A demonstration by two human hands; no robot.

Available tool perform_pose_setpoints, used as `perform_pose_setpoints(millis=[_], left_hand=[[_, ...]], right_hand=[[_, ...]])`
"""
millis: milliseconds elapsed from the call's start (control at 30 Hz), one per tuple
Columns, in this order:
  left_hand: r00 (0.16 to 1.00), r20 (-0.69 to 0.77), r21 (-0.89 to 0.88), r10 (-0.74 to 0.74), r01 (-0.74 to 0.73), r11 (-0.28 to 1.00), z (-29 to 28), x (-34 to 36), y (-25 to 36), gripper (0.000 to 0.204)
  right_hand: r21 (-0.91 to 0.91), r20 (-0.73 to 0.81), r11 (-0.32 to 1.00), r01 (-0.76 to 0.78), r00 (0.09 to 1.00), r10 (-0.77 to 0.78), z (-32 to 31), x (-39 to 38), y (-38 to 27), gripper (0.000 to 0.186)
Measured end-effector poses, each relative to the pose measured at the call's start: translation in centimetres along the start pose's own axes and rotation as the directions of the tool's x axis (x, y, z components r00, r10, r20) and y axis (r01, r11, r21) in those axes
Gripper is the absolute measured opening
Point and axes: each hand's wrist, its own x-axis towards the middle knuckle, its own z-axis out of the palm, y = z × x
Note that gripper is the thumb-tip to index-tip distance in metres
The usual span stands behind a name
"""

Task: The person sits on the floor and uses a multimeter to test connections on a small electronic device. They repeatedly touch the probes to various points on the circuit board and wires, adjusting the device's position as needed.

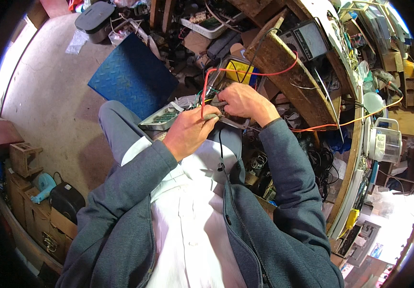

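Both hands meet in front of my lap over a cluttered device with wires. My left hand (186, 133) is closed, its thumb and fingers pinched at the lower end of a red wire (207, 79). Close to its right is my right hand (247, 103), with fingers curled down and pressed together. Whatever the right fingers grip is hidden beneath them. A light-coloured tray (151, 126) with a green circuit board (167, 117) rests by my left knee. Just beyond the right hand lies a part with a yellow label (240, 72).
A blue tread-patterned plate (132, 74) lies ahead on the left. Beyond my right hand stands a worn wooden board (283, 72), near a grey boxed instrument (305, 41). An orange cable (322, 126) runs toward the crowded bench at right. Tangled black cables (319, 165) lie below it.
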Motion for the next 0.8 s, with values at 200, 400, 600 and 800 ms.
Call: perform_pose_setpoints(millis=[200,400,600,800], left_hand=[[1.000,0.015,0.017,-0.023,0.023,1.000,-0.2,0.0,0.0,0.019],[0.999,0.028,0.040,-0.025,0.024,0.999,-0.1,-0.1,-0.3,0.018],[0.999,0.031,0.029,-0.043,0.042,0.999,-0.2,0.1,0.3,0.017],[1.000,0.008,-0.010,-0.003,0.003,1.000,0.2,-0.1,-0.5,0.017]], right_hand=[[0.004,0.014,1.000,-0.028,1.000,0.028,0.1,0.1,-0.1,0.022],[0.040,-0.082,0.999,-0.015,0.996,0.018,0.3,-0.6,0.1,0.022],[0.057,-0.010,0.998,-0.039,0.999,0.040,-0.6,-0.4,0.3,0.020],[0.024,0.002,1.000,-0.008,1.000,0.008,-0.3,-0.1,0.5,0.021]])
